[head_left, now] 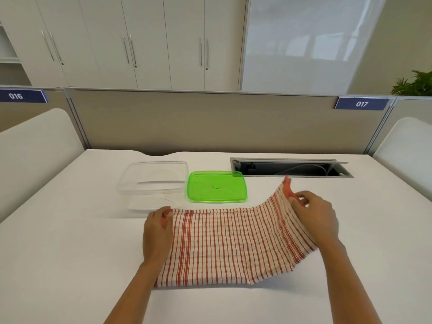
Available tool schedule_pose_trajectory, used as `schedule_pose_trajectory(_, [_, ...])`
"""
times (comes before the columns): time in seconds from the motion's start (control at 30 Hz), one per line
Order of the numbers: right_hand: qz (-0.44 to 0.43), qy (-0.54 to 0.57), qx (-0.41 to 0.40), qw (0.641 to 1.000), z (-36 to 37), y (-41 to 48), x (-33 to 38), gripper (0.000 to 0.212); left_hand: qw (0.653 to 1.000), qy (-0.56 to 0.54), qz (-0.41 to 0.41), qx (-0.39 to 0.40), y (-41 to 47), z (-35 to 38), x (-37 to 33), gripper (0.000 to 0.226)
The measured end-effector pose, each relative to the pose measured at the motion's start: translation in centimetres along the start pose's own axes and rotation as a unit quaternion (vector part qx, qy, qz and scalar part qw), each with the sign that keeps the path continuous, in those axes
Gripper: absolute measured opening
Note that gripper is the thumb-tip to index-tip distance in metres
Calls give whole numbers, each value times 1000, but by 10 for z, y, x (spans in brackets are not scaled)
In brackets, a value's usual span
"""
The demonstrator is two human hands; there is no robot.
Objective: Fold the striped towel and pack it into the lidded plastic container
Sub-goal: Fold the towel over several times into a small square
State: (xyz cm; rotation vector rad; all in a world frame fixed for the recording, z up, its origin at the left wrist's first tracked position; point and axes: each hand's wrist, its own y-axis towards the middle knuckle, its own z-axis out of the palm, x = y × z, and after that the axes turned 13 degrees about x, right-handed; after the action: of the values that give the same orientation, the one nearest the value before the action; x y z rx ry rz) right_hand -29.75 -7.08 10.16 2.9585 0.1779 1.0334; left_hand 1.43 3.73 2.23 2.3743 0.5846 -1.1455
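Note:
The red-and-white striped towel (pixel 224 246) lies on the white table (pixel 70 265) in front of me, its near edge flat and its right side raised off the surface. My left hand (pixel 156 230) pinches the towel's far left corner, low against the table. My right hand (pixel 315 216) grips the far right corner and holds it lifted, so the cloth curves upward. Behind the towel stands the clear plastic container (pixel 153 185), open and with nothing visible inside. Its green lid (pixel 216 187) lies flat on the table just right of it.
An open cable hatch (pixel 292 168) is sunk into the table at the back right. A beige divider panel (pixel 210 120) closes off the far edge. White chair backs (pixel 35 146) rise at both sides of the table.

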Motion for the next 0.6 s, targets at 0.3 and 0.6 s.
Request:
schedule_pose_trajectory(0.3, [-172,25,191,966,48,-45,110,32,831,-386,-145,372,13,17,-96,53])
schedule_pose_trajectory(0.6, [-104,107,143,978,70,-27,79,22,956,-125,-88,250,17,30,-88,33])
